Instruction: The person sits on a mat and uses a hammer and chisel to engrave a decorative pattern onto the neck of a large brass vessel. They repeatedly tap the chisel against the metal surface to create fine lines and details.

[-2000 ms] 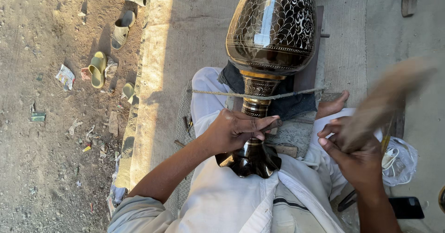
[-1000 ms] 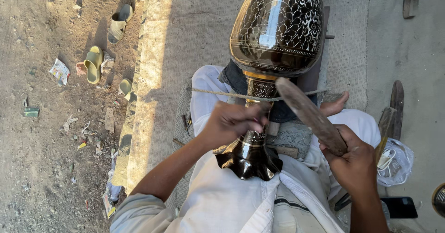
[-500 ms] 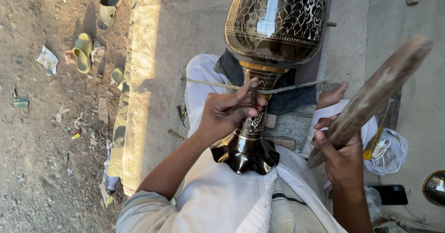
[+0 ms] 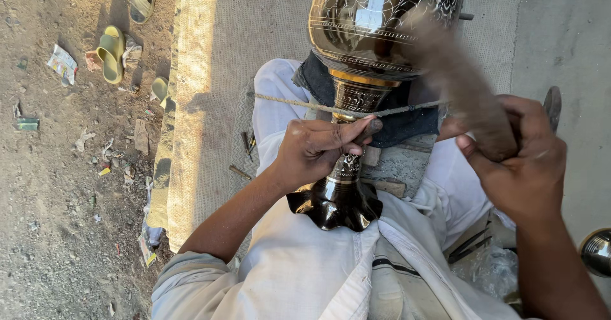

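Roughly left to right: far left on dirt ground (image 4: 51, 231), scattered litter and green sandals (image 4: 111, 52), well clear of work. Woven mat (image 4: 210, 71) next, lit strip along its left edge. Left hand (image 4: 315, 151) curled tight around small dark punch tool (image 4: 368, 131), tip pressed against neck of engraved brass vase (image 4: 375, 27). Vase lying across lap, flared dark base (image 4: 334, 202) near body, belly pointing far. Thin rope (image 4: 299, 103) stretched across neck, over dark cloth (image 4: 394, 126). Right hand (image 4: 519, 164) closed around blurred wooden mallet (image 4: 458, 84), mid-swing just right of vase belly. Metal rods (image 4: 471, 243) and round shiny object (image 4: 597, 251) at near right.

Risk, as judged: mallet close to left-hand knuckles, so off-line strike likely hits fingers or dents belly. Punch on curved polished neck could skid and scar pattern. Vase held mainly by rope and lap, so may roll under blow.
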Demonstrator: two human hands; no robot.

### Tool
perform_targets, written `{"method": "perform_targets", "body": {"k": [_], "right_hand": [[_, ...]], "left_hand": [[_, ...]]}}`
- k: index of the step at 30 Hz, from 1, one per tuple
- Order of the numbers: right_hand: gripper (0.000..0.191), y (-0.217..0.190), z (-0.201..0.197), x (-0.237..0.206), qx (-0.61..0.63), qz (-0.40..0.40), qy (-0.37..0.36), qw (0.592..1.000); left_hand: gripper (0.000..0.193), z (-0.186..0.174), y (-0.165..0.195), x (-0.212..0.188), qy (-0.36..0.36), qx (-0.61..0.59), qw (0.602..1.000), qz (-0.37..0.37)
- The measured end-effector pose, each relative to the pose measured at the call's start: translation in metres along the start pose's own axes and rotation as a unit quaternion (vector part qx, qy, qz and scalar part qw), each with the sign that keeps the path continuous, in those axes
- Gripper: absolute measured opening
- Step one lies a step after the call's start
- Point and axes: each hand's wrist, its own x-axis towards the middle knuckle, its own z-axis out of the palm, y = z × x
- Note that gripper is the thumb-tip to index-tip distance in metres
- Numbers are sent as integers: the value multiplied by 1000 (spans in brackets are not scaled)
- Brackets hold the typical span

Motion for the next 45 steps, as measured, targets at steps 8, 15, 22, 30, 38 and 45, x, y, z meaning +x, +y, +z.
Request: {"method": "perform_targets", "body": {"k": [8,15,22,30,38,45], "right_hand": [[39,-10,-10,7,-223,45,-52,972],[46,-5,-9,3,-255,-1,-47,966],[47,-2,-8,-3,-185,-30,-12,982],[35,-9,-4,-6,-255,-10,-30,966],[33,-22,3,-3,-315,-23,-12,949],[27,-27,8,-3,-146,24,13,989]], "left_hand": [[71,3,-1,-2,9,14,1000,-3],[68,0,-1,0,1,8,1000,3],[65,-1,-4,0,-4,-3,1000,5],[63,-1,-8,0,-6,-10,1000,18],[59,-5,-6,1,-17,-16,1000,3],[56,-6,-10,2,-21,-14,1000,15]]}}
